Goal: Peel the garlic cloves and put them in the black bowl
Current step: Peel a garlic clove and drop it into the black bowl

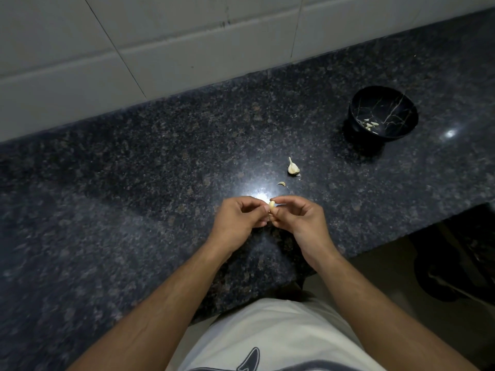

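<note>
Clove point(271, 205) pinched between left hand point(242, 214) and right hand point(297, 216) fingers — strip skin fully, then carry to bowl point(357, 103) — well apart, right.

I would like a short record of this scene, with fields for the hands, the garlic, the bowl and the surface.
left hand: left hand pinches the garlic clove
right hand: right hand pinches the same clove from the other side
loose garlic: garlic piece and a peel scrap lie on the counter beyond the hands
bowl: black bowl stands far right, a few peeled cloves inside
surface: dark speckled counter
</note>
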